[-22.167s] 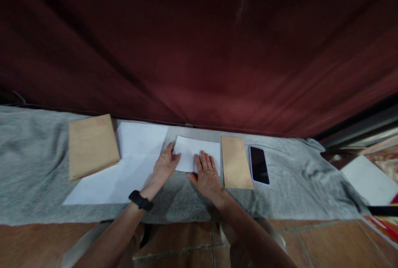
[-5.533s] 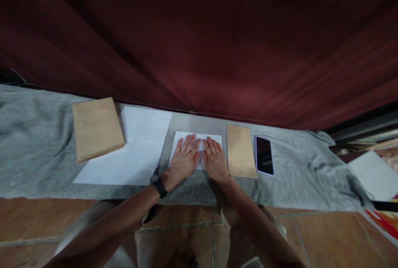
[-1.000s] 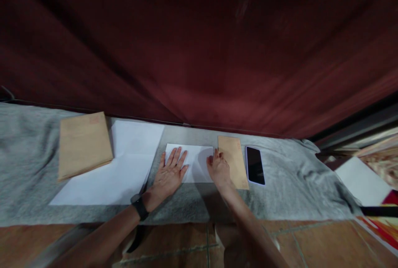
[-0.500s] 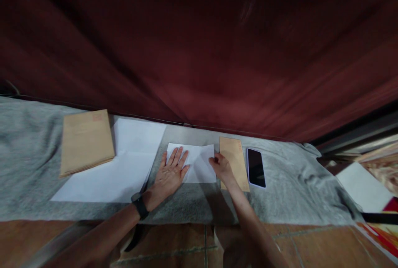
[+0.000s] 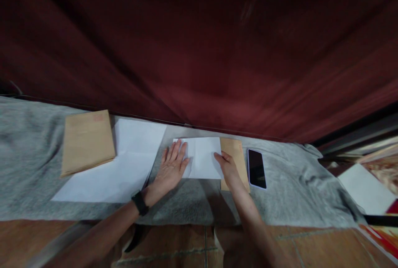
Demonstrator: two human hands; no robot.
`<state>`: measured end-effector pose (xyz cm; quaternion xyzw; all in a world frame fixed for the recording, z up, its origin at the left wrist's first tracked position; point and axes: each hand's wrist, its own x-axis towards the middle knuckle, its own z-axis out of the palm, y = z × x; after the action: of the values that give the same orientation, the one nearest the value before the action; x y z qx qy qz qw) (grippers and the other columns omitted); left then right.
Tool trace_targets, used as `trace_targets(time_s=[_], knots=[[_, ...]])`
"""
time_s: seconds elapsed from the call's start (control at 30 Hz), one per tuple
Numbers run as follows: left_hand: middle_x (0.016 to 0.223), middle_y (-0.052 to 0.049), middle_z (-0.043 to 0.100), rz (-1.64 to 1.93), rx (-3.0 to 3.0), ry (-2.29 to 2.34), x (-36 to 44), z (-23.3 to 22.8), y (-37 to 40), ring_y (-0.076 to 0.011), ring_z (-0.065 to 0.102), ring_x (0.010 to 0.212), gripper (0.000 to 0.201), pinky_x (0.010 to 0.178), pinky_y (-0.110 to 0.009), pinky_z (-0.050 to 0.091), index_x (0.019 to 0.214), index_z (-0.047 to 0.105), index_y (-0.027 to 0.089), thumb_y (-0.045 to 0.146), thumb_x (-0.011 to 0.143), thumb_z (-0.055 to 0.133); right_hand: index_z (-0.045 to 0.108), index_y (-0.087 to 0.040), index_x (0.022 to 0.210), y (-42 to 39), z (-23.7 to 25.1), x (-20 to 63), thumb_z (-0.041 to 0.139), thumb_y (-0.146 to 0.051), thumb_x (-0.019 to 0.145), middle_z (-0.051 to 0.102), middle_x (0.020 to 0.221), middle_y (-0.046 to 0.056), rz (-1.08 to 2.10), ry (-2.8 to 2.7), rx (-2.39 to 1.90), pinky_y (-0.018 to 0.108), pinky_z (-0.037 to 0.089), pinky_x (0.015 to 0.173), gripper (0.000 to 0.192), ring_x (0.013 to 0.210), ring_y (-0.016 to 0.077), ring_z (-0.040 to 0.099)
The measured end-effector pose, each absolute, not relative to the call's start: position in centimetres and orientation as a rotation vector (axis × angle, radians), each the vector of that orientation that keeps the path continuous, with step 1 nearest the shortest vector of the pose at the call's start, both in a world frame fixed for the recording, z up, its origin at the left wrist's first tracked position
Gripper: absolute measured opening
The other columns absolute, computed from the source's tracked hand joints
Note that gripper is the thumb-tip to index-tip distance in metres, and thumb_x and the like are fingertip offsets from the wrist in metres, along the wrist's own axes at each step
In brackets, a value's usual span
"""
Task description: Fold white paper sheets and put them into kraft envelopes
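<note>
A folded sheet of white paper [image 5: 203, 158] lies in front of me, a faint crease running down it. Flat on its left part rests my left hand [image 5: 172, 164], fingers stretched out, with a dark watch on the wrist. My right hand [image 5: 227, 165] pinches the paper's right edge, thumb on top and the other fingers mostly hidden beneath. Under and beside that hand lies a single brown envelope [image 5: 236, 156], partly covered by the paper and the hand.
At left, a stack of brown envelopes [image 5: 88, 141] sits on larger white sheets [image 5: 124, 181]. A phone [image 5: 256, 168] lies right of the single envelope. Grey cloth [image 5: 295, 189] covers the surface; a dark red curtain [image 5: 199, 73] hangs behind. White paper [image 5: 367, 189] is at far right.
The white paper has shifted right and slightly up, now overlapping the envelope's left edge. My right hand moved a little right with its edge; my left hand stays spread on it, slightly higher.
</note>
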<state>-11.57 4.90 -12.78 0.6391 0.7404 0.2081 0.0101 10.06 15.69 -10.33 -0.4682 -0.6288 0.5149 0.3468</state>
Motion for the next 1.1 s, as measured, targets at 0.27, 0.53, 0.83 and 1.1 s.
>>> trace_targets(time_s=[0.27,0.53,0.83,1.1], knots=[[0.174,-0.015,0.014,0.91,1.935,2.254,-11.9,-11.0,5.3,-0.0302,0.015,0.16,0.063,0.128,-0.056,0.021,0.165,0.021,0.017,0.043,0.108,0.027,0.071,-0.019,0.124,14.0,-6.7,11.3,0.045,-0.043,0.102,0.076,0.117,0.01,0.861,-1.76,-1.073,0.039,0.057,0.094,0.043,0.109,0.0256,0.07],[0.169,-0.01,0.032,1.289,1.638,2.121,-14.0,-10.4,6.0,-0.025,0.032,0.155,0.057,0.128,-0.05,0.028,0.157,0.042,0.019,0.044,0.108,0.028,0.057,-0.027,0.148,11.1,-6.9,10.4,0.045,-0.017,0.103,0.069,0.139,0.004,0.319,-2.623,-0.678,0.032,0.052,0.109,0.048,0.121,0.0182,0.067],[0.133,-0.006,0.072,0.974,1.584,1.514,-13.2,-7.1,4.3,-0.0242,0.067,0.124,0.05,0.11,-0.04,0.052,0.129,0.071,0.022,0.053,0.103,0.043,0.071,-0.025,0.122,9.5,-6.0,9.5,0.056,-0.016,0.101,0.078,0.115,0.004,0.261,-2.819,-0.637,0.027,0.054,0.093,0.027,0.102,0.018,0.073],[0.153,-0.006,0.056,0.696,1.775,1.166,-13.9,-6.3,2.2,-0.0263,0.057,0.139,0.073,0.11,-0.039,0.052,0.154,0.049,0.029,0.046,0.088,0.072,0.069,-0.022,0.126,9.5,-5.6,10.1,0.056,-0.016,0.1,0.078,0.112,0.007,0.231,-2.862,-0.674,0.029,0.054,0.086,0.03,0.096,0.0208,0.073]])
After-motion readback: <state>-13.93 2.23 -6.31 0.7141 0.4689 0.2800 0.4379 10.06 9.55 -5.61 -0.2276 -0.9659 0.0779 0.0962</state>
